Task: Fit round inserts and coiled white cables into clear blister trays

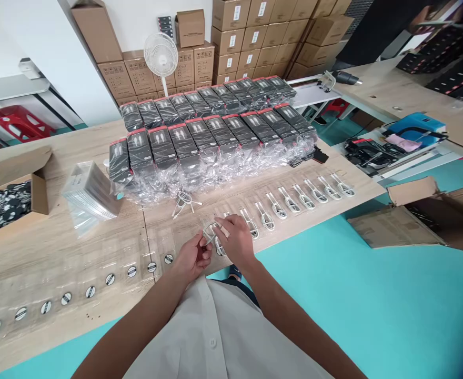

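Between my two hands is a coiled white cable (209,231), held above the near edge of the wooden table. My left hand (194,256) pinches the coil from the left side. The fingers of my right hand (235,238) close on its upper right part. Below them lies another coiled cable (220,247), partly hidden by my right hand. A row of clear plastic trays with coiled white cables (279,207) runs off to the right. On the left, more clear trays each carry a round black-and-white sticker (110,279). A loose bundle of white cable (184,202) rests just beyond my hands.
Black retail boxes (215,138) in clear wrap stand in two rows at the back. To the left are a stack of clear trays (89,189) and a carton (39,197) of black-and-white pieces. An open cardboard box (397,226) sits at the right, near a second table (381,87).
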{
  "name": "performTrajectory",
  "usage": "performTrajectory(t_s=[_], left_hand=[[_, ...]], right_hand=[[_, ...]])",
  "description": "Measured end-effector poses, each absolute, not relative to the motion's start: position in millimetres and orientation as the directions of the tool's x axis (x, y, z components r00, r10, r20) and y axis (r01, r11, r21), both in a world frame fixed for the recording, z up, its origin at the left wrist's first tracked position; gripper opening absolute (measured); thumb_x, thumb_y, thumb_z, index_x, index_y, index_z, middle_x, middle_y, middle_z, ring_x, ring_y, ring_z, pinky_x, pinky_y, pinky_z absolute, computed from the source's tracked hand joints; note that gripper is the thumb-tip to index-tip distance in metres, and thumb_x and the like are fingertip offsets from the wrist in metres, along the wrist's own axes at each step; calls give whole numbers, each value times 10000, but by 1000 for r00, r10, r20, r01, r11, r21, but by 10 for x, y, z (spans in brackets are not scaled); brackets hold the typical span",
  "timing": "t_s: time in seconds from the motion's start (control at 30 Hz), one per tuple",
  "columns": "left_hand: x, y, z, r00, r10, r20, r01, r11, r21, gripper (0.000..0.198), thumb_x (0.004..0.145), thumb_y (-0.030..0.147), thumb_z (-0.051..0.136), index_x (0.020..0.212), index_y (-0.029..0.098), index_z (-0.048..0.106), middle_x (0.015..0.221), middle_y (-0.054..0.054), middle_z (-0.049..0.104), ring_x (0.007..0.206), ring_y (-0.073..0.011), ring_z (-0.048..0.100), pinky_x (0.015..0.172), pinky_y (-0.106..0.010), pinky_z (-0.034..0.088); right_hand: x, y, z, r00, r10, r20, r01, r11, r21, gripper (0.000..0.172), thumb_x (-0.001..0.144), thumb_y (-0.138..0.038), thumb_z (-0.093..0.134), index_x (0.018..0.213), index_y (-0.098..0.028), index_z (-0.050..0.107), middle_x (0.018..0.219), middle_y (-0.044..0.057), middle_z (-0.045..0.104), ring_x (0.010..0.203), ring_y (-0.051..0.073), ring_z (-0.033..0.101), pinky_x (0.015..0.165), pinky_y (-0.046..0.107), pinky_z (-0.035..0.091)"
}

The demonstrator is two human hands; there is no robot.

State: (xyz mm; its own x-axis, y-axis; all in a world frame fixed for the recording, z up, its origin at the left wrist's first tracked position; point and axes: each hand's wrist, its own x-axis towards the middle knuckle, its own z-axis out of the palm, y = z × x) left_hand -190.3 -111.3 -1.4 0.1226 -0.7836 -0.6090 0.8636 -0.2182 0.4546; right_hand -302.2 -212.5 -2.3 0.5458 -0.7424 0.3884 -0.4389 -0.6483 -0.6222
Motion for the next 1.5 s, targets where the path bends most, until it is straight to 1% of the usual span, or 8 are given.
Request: performTrajectory(t_s=[0.23, 0.33, 0.5, 0.67, 0.87, 1.1, 1.27, 1.5], left_hand=[[-1902, -1062, -128, 344, -772, -535, 633, -231, 739, 476, 743, 552, 685, 614, 183, 414, 594, 13, 519, 442, -53, 415, 380, -166, 163], [-1906, -1019, -111, 270, -832, -485, 783, -104, 614, 468, 760, 528, 690, 621, 176, 415, 648, 1, 551, 474, -52, 445, 374, -159, 198], [-1847, -776, -168, 14, -849, -529, 921, -195, 338, 323, 843, 454, 642, 892, 136, 614, 837, -91, 668, 623, -117, 614, 402, -151, 355], [-1615, -307, -487, 108, -676, -729, 973, -77, 216, 283, 888, 358, 586, 1044, 124, 617, 855, -94, 677, 644, -126, 640, 405, -150, 398], [-1386, -158, -747, 442, -434, -785, 870, -5, 492, 101, 789, 173, 656, 868, 136, 606, 720, -21, 598, 539, -78, 544, 390, -155, 291], [-1293, -590, -576, 731, -400, -553, 550, -135, 824, 501, 630, 81, 774, 1083, 233, 624, 1194, -73, 599, 1088, -182, 573, 807, -250, 446], [-1394, -977, -329, 516, -687, -512, 671, -47, 740, 988, 628, 97, 781, 1440, 381, 295, 1303, -97, 537, 1113, -247, 612, 883, -377, 489], [-1457, -1185, -211, 595, -725, -346, 588, 99, 803, 928, 670, 94, 741, 1433, 440, 342, 1244, -60, 550, 1059, -235, 660, 848, -346, 538]], right_hand=[[-2884, -2119, 137, 393, -846, 360, -209, -464, -861, 147, 850, -346, 637, 914, -275, 749, 922, 42, 609, 913, 203, 552, 886, 389, 421], [-2801, -2005, 37, 333, -943, 11, -39, -26, -999, 349, 807, -446, 656, 1117, -284, 664, 1065, 52, 606, 888, 192, 575, 790, 354, 478], [-2642, -1858, -277, 675, -646, -357, 76, 542, -837, 417, 785, -555, 620, 1039, -224, 598, 924, 59, 667, 713, 176, 615, 623, 308, 489], [-2566, -1885, -613, 537, -778, -327, -360, 139, -923, 257, 847, -414, 555, 1025, -228, 554, 827, 32, 664, 731, 186, 633, 669, 298, 463], [-2521, -1682, -932, 689, -604, -401, -725, -550, -416, 324, 804, -314, 648, 1095, -198, 564, 1094, 103, 675, 958, 255, 641, 709, 291, 396], [-2579, -1825, -679, 687, -661, -302, -723, -577, -380, 268, 882, -222, 517, 1149, -203, 539, 1028, 83, 698, 913, 225, 650, 707, 288, 373], [-2695, -1946, -291, 667, -736, -115, -666, -519, -536, 178, 844, -260, 566, 1014, -209, 577, 879, 57, 695, 840, 219, 641, 703, 286, 389], [-2889, -2133, -26, 515, -794, -324, -314, 176, -933, 258, 821, -484, 569, 817, -227, 549, 648, -15, 597, 589, 174, 611, 547, 282, 439]])
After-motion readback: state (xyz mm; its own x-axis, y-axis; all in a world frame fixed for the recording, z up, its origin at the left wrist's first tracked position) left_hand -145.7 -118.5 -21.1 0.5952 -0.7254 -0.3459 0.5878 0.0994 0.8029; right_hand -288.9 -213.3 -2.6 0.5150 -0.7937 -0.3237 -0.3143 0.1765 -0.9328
